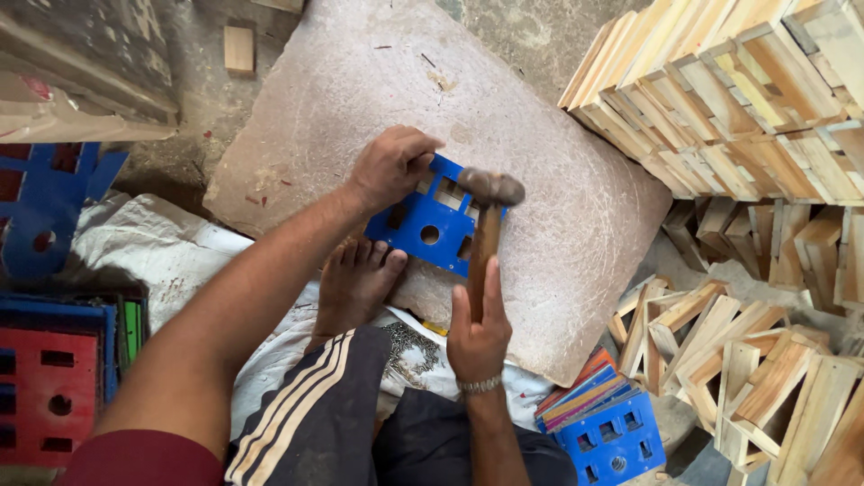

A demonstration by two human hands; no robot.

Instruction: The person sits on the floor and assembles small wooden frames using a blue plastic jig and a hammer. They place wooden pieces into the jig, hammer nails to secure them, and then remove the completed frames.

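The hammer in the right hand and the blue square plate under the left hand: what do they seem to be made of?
The hammer seems to have a brown wooden handle with visible grain and a dull, probably metal head, though the head is blurred. The blue square plate looks like flat painted board or plastic, evenly coloured with clean cut-out holes; which one cannot be told.

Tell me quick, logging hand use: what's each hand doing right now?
Left hand: closed, fingers pressing on the blue plate lying on the stone slab.
Right hand: closed around the hammer handle.
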